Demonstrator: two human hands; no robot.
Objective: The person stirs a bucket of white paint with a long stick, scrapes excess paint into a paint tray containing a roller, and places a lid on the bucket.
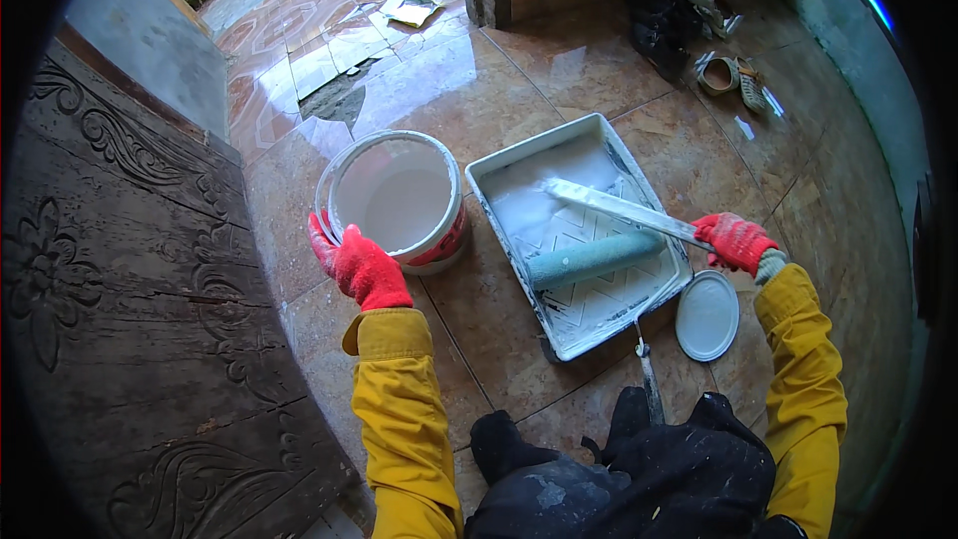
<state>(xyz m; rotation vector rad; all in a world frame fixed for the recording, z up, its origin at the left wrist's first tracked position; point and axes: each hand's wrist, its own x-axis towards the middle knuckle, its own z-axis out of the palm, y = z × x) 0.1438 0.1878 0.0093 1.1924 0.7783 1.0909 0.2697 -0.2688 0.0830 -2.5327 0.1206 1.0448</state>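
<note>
Closed round the near rim of the round white plastic paint bucket (396, 198), the left hand (357, 265) in its red knitted glove steadies it on the brown tiled floor (479, 90). Right hand (735, 241), gloved the same, has its grip shut on one end of a long flat paint-coated stirring stick (617, 210) that reaches over the white rectangular paint tray (577, 236). A teal roller (593, 260) lies in the tray, and a round white lid (707, 315) sits just beside it

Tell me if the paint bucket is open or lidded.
Open: the bucket shows white paint inside, and a round lid lies on the floor.
</note>
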